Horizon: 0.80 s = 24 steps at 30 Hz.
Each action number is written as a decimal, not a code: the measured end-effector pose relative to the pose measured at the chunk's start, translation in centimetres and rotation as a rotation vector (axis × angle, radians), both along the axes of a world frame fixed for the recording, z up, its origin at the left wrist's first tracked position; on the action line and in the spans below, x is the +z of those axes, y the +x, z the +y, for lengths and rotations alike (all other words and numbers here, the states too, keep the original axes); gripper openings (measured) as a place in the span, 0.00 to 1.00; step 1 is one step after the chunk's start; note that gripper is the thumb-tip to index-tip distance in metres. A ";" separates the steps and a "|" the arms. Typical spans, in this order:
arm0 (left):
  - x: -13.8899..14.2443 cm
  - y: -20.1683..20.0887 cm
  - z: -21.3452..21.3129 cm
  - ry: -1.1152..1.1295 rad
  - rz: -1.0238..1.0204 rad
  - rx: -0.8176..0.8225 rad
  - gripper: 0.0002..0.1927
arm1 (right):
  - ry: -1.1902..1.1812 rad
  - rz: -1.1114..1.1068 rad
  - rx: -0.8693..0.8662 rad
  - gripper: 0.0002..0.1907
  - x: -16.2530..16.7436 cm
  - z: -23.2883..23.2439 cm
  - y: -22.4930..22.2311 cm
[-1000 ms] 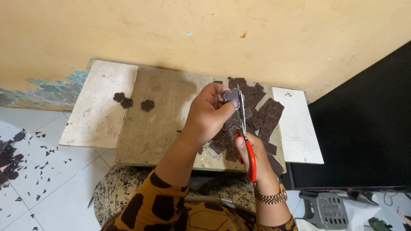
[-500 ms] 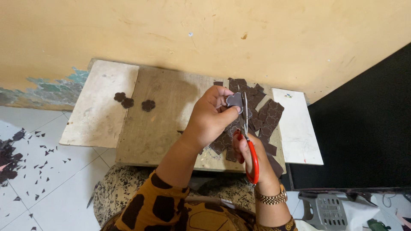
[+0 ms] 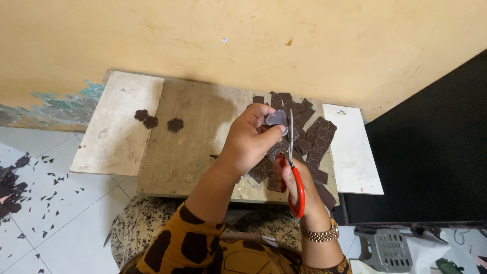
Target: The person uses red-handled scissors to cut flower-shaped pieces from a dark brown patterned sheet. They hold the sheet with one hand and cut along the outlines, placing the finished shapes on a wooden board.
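Largest first: a low wooden board [image 3: 193,147] lies against the yellow wall [image 3: 243,40], with a pale slab [image 3: 119,127] at its left end and a white one [image 3: 352,152] at its right. A black panel [image 3: 431,152] stands to the right.

On the right half of the board sits a pile of dark brown strips [image 3: 309,137], each marked with flower outlines. Three finished flower cut-outs [image 3: 152,121] lie well apart from it, across the seam between pale slab and board. Dark offcuts [image 3: 30,177] are scattered on the white floor tiles at left.

Your left hand [image 3: 251,144] is closed, thumb and fingers pinching a small grey-brown flower piece [image 3: 277,118] above the pile. Your right hand [image 3: 299,187] is clamped through the red handles of the scissors [image 3: 293,162], whose blades stand upright, just beside the piece's right edge.

Judged step: trimming the outline of the held piece. The next cut calls for turning the piece so the blades follow each petal's curve, with your fingertips kept clear of the blades.

No package, label or sign shows; a grey plastic stool [image 3: 388,251] stands at lower right.
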<state>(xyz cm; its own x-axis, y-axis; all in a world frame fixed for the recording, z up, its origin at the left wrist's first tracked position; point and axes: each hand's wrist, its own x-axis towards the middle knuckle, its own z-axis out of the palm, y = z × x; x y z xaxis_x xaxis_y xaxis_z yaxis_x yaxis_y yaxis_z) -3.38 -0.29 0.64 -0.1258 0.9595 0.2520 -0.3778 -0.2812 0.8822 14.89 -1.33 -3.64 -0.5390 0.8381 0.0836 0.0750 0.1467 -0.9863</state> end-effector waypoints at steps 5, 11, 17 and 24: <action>-0.2 0.0 0.1 -0.056 0.055 -0.090 0.06 | 0.031 0.056 0.077 0.37 0.6 -0.1 0.0; -0.4 0.0 0.4 -0.210 -0.020 -0.167 0.07 | -0.018 0.131 0.096 0.36 0.5 -0.3 0.2; -0.4 0.3 0.3 -0.204 -0.040 -0.148 0.07 | -0.033 0.139 0.044 0.34 0.2 -0.2 0.2; -0.5 1.1 0.5 -0.198 -0.191 -0.155 0.07 | -0.018 0.114 -0.020 0.32 0.0 -0.2 0.1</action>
<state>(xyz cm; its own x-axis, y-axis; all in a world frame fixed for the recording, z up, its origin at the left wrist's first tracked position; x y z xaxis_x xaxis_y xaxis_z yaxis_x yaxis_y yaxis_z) -2.24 0.18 0.17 -0.0017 0.9990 0.0446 -0.5666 -0.0377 0.8232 15.02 -1.49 -3.62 -0.5103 0.8504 0.1285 -0.0354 0.1285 -0.9911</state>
